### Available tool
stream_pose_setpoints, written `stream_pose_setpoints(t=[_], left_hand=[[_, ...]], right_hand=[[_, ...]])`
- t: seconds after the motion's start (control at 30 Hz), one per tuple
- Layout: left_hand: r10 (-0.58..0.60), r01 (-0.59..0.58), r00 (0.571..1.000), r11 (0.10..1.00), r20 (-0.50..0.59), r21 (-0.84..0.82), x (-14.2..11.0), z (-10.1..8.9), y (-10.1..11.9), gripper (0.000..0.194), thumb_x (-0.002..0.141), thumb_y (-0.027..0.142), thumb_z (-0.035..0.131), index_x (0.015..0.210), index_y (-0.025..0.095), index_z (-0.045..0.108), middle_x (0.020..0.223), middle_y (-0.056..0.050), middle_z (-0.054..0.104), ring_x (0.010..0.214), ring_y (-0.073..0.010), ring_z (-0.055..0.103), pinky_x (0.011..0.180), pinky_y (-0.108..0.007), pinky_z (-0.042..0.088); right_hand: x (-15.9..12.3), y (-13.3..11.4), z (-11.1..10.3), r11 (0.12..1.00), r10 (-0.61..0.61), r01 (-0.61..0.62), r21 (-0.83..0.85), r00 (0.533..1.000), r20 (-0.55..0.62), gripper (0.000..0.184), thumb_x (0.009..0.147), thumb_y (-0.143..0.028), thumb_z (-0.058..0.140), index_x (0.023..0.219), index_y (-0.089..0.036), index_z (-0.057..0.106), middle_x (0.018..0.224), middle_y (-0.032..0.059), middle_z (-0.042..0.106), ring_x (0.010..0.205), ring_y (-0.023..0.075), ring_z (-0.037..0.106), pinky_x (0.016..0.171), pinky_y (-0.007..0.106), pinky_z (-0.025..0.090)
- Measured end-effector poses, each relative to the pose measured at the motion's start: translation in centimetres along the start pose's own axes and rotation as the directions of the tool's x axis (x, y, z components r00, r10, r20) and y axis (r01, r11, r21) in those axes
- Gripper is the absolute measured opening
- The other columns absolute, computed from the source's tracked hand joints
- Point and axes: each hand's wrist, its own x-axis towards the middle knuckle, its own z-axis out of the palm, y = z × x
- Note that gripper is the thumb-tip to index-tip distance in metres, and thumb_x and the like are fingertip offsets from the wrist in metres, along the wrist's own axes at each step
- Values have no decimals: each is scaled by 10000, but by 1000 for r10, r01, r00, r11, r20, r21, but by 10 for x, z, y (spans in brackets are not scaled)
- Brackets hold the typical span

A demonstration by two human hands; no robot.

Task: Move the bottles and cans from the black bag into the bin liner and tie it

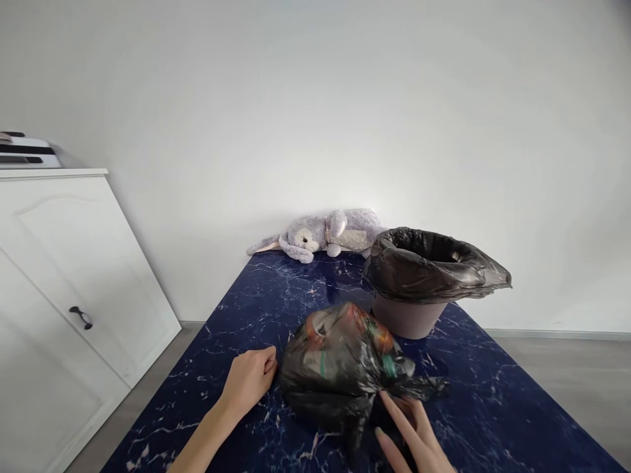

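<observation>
Head view: between the side edges of the surface [231, 315] lies a black bag [325, 381], the closed left hand [250, 376] beside it; the right hand [417, 433] touches its gathered neck [372, 384], grip unclear. Near the right edge, a lined bin [409, 320] partly hides the far-edge plush rabbit [315, 234].

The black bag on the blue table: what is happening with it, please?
A person's right hand touches the gathered part of the filled black bag, which lies on the blue table. The left hand, curled, is beside the bag. Behind it stands a bin with a black liner, and a plush toy lies near the wall.
</observation>
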Motion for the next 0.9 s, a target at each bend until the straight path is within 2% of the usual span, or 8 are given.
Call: stream_pose_setpoints(t=[0.07, 0.13, 0.27, 0.4, 0.53, 0.63, 0.8, 0.9], left_hand=[[-39, 37, 999, 998, -35, -58, 2, -1, -1, 232, 726, 172, 529, 629, 222, 325, 553, 29, 412, 540, -150, 329, 610, -315, 158], [-100, 87, 990, 987, -96, -133, 5, -4, -5, 258, 737, 205, 523, 634, 229, 288, 554, 38, 359, 551, -146, 304, 602, -305, 169], [-249, 177, 947, 931, -203, -318, 10, -13, -10, 383, 886, 440, 507, 678, 251, 246, 606, 55, 301, 564, -138, 318, 573, -266, 230], [-348, 225, 922, 840, -171, -494, 9, -16, -6, 445, 947, 685, 478, 809, 272, 385, 607, 75, 399, 495, -145, 387, 503, -258, 325], [-382, 243, 916, 772, -122, -587, 9, -15, 1, 509, 944, 783, 474, 954, 275, 455, 600, 64, 528, 514, -197, 553, 539, -300, 461], [-390, 248, 915, 750, -106, -613, 10, -14, 3, 555, 943, 808, 471, 1043, 262, 478, 644, 34, 629, 565, -227, 629, 584, -329, 492], [-370, 259, 928, 725, -43, -639, 11, -13, 5, 583, 945, 811, 492, 1098, 249, 490, 632, 17, 671, 596, -237, 643, 592, -323, 467], [-342, 261, 940, 733, -10, -628, 10, -12, 5, 582, 957, 806, 488, 1107, 245, 519, 648, 8, 685, 574, -214, 599, 596, -313, 453]], right_hand=[[12, -13, 0, 999, -42, 44, -8, 983, 180, 583, 1042, -626, 508, 1577, -395, 545, 1588, 145, 497, 1398, 379, 607, 990, 420, 633], [24, -28, 0, 995, -83, 97, -35, 955, 285, 631, 1057, -625, 478, 1645, -401, 431, 1637, 157, 439, 1450, 382, 557, 1056, 450, 596], [42, -55, 8, 969, -121, 190, -156, 921, 370, 687, 1088, -594, 388, 1717, -347, 259, 1709, 188, 312, 1578, 412, 365, 1192, 556, 464], [51, -68, 13, 962, -92, 196, -190, 889, 448, 700, 1093, -530, 406, 1731, -336, 193, 1718, 174, 315, 1587, 409, 344, 1195, 555, 462], [53, -62, 11, 976, -113, 178, -123, 906, 409, 713, 1082, -446, 455, 1731, -366, 171, 1752, 115, 264, 1601, 359, 336, 1235, 479, 436], [51, -57, 11, 981, -121, 167, -94, 920, 373, 705, 1077, -411, 462, 1727, -369, 191, 1747, 89, 298, 1603, 335, 342, 1246, 458, 429], [48, -54, 18, 983, -150, 173, -63, 951, 271, 655, 1072, -399, 470, 1703, -336, 305, 1730, 70, 358, 1612, 305, 324, 1282, 456, 377], [47, -50, 22, 983, -169, 178, -37, 969, 181, 621, 1071, -401, 461, 1681, -344, 357, 1706, 76, 396, 1543, 313, 435, 1252, 467, 423]])
